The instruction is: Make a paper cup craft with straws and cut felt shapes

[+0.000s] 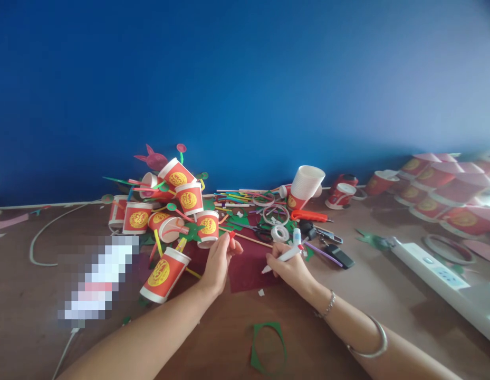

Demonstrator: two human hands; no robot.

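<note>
My right hand (286, 264) is closed round a white marker (286, 254) with a red end, its pale tip pointing down to the left above a dark red paper sheet (247, 277). My left hand (220, 261) pinches a small red cap (232, 236) between thumb and fingers at the sheet's left side. A thin wooden stick (248, 237) runs across the sheet between the two hands. Just left of my left hand is a cluster of red and white paper cups, including a tilted cup (164, 275) in front. A white-and-blue tube (297, 236) shows behind the marker.
Behind the hands lie coloured straws (237, 198), tape rolls (279, 233), scissors (262, 234) and an orange cutter (308, 215). Stacked cups (307, 182) stand near the blue wall. A power strip (438, 279) lies right; a pixelated phone-like object (100, 279) lies left. A green paper frame (256, 359) is in front.
</note>
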